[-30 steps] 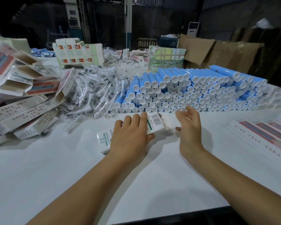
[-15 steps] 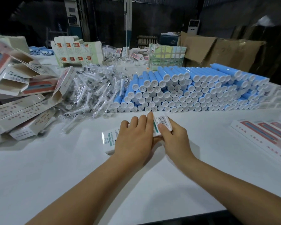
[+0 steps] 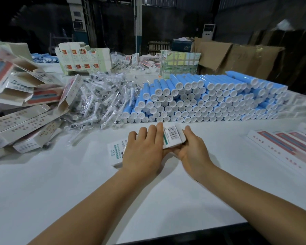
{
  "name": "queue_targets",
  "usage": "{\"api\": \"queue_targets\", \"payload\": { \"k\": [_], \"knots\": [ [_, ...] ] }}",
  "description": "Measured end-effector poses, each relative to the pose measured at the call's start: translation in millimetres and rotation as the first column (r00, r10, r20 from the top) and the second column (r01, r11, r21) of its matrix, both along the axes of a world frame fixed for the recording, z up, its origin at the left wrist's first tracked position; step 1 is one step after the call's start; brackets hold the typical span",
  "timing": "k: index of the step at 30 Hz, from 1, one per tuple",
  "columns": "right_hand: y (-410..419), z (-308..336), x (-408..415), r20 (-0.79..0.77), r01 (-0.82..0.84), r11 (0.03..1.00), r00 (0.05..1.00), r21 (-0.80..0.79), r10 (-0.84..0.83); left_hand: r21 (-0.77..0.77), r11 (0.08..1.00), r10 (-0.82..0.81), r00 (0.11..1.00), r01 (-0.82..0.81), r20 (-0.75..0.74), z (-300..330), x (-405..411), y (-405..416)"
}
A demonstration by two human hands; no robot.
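A long white carton [image 3: 173, 136] with green lettering and a barcode lies on the white table [image 3: 78, 183], in front of the blue tubes. My left hand [image 3: 144, 149] lies flat across its middle, fingers straight, pressing it down. My right hand [image 3: 191, 149] holds the carton's right end, fingers reaching round the far edge and thumb tucked under the near side. The carton's left end [image 3: 116, 152] sticks out past my left hand.
A wide stack of blue tubes with white caps [image 3: 210, 101] runs behind the carton. Bagged white brush heads [image 3: 99, 103] are heaped to its left. Open empty cartons [image 3: 21, 106] pile up at far left. Filled red-striped cartons [image 3: 288, 147] lie at right.
My right hand moved in from open air beside the carton and now grips the carton's right end. My left hand stayed pressed on the carton.
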State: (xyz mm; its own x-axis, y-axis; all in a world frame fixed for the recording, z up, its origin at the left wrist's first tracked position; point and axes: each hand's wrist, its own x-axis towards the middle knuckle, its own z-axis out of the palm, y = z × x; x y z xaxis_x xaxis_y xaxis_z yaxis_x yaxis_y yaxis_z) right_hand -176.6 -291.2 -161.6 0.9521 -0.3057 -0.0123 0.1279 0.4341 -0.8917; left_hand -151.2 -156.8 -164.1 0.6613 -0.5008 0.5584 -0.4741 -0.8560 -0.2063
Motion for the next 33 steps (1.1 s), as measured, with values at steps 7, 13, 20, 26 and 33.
{"api": "queue_targets", "payload": {
  "k": [7, 13, 20, 26, 33],
  "knots": [
    [0.1, -5.0, -1.3, 0.057, 0.017, 0.987, 0.998, -0.161, -0.008, -0.056, 0.996, -0.061, 0.992, 0.067, 0.113, -7.7, 4.4, 2.8],
    [-0.7, -3.6, -3.8, 0.086, 0.061, 0.964, 0.996, -0.260, -0.040, -0.082, 0.994, -0.069, 0.993, 0.077, 0.098, -7.2, 3.6, 5.4],
    [-0.1, -3.1, -4.1, 0.043, 0.046, 0.962, 0.998, -0.268, -0.036, -0.040, 0.996, -0.074, 0.991, 0.078, 0.108, -7.0, 1.9, 8.7],
    [1.3, -9.1, -2.6, 0.031, 0.115, 0.944, 0.993, -0.308, -0.111, 0.004, 0.998, -0.058, 0.988, 0.058, 0.142, -8.3, -0.7, 5.6],
    [4.0, -14.0, -0.1, 0.074, 0.082, 0.939, 0.995, -0.335, -0.061, -0.018, 0.999, -0.030, 0.990, 0.033, 0.136, -4.4, -1.2, 6.0]
  ]
}}
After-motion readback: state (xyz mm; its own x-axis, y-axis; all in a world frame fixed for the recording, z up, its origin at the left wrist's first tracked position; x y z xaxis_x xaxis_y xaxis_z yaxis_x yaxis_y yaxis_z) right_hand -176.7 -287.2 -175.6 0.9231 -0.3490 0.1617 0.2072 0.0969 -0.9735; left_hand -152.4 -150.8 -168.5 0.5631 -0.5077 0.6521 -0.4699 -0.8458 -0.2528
